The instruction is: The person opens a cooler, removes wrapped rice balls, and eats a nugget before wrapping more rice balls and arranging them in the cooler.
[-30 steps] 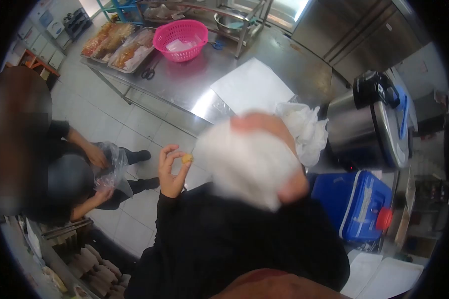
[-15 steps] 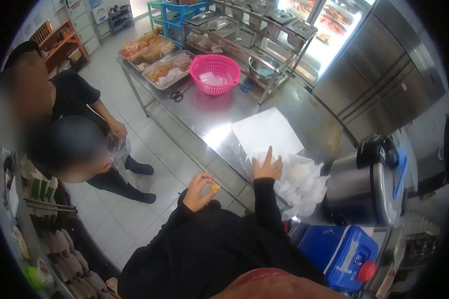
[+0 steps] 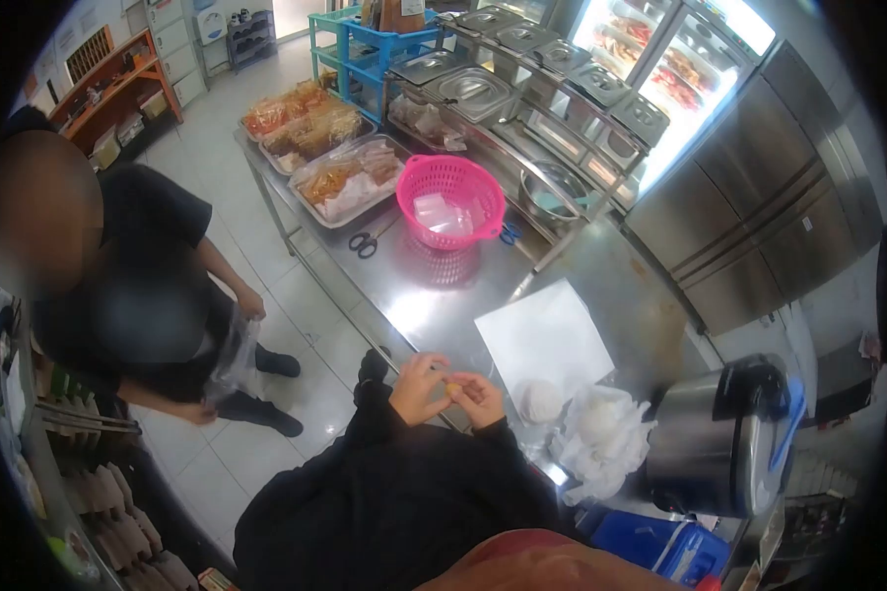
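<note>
My left hand [image 3: 419, 390] and my right hand [image 3: 477, 400] meet in front of my body, at the near edge of the steel table. Between their fingertips is a small yellow thing [image 3: 452, 390], too small to name. Right-hand fingers pinch it, while the left fingers curl around its other side. Just beyond, a white square sheet [image 3: 545, 335] lies flat on the table. A round white lump [image 3: 540, 402] rests at the sheet's near edge. Beside it sits a crumpled white wrapping [image 3: 601, 441] with something pale and rounded inside.
A steel cooker [image 3: 705, 438] stands right, above a blue container [image 3: 660, 544]. Farther along the table are a pink basket [image 3: 451, 197], black-handled scissors [image 3: 365, 243] and food trays [image 3: 350, 182]. A metal rack [image 3: 522, 59] lines the back. Another person [image 3: 138, 266] holds a clear bag [image 3: 235, 360] at left.
My right hand has left the wrapping and come over to the yellow thing in my left hand. The round white lump now shows. The other person has straightened up, and my view has shifted.
</note>
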Motion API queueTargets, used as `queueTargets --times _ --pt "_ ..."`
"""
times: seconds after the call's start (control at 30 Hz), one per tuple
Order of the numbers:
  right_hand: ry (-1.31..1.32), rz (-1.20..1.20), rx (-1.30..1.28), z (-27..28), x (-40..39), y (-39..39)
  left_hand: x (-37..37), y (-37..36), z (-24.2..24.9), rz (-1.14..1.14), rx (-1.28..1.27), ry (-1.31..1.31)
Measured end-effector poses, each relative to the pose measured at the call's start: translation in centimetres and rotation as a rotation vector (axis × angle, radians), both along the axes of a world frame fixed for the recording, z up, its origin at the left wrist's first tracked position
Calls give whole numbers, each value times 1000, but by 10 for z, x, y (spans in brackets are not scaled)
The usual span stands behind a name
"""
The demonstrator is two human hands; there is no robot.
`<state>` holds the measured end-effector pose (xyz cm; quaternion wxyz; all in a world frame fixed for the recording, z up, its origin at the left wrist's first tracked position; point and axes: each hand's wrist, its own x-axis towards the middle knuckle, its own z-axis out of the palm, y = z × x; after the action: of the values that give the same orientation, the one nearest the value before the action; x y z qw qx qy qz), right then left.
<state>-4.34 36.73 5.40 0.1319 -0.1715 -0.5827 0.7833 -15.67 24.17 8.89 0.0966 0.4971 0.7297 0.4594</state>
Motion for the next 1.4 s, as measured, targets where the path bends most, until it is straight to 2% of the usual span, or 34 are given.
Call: queueTargets --times 0.1,0.2,0.37,0.53,0.63,0.67,0.77,0.8,0.83,0.9,0.93,0.97,1.03,1.1,1.23,1.3,1.33,1.4 --pt "-38 -90 -88 14 -32 19 -46 27 5 -88 49 -1" --pt "-16 -240 -30 23 -70 38 -96 56 13 -149 84 61" --pt "-2 -504 -1 48 -141 69 -182 91 58 -271 184 -87" --pt "172 -473 62 109 -226 80 -249 122 87 -330 317 -256" --pt "225 -425 62 135 -261 93 -287 141 93 -333 324 -228" --pt "248 -417 67 143 -271 96 -293 149 93 -342 395 -353" --pt "257 -589 177 177 -291 105 -312 163 91 -340 494 -602" --pt "184 -635 440 188 -292 118 -317 164 92 -330 539 -622" --pt "100 -665 698 199 -287 135 -323 162 91 -301 531 -595" --pt "15 -604 908 218 -272 176 -341 154 87 -223 530 -544" --pt "4 -598 857 237 -274 187 -346 147 88 -167 524 -604" --pt "-9 -591 804 257 -275 197 -353 140 88 -85 526 -554" --pt "-4 -555 854 286 -276 226 -370 120 85 69 497 -484" --pt "-58 -718 946 326 -282 243 -389 97 78 246 453 -365" --pt "322 -766 1164 368 -299 333 -409 52 74 431 468 -339" --pt "489 -884 999 383 -323 343 -424 41 67 492 531 -413" --pt "471 -916 1127 389 -326 361 -431 38 64 491 570 -505" --pt "415 -979 1380 396 -330 379 -443 49 73 453 534 -447"
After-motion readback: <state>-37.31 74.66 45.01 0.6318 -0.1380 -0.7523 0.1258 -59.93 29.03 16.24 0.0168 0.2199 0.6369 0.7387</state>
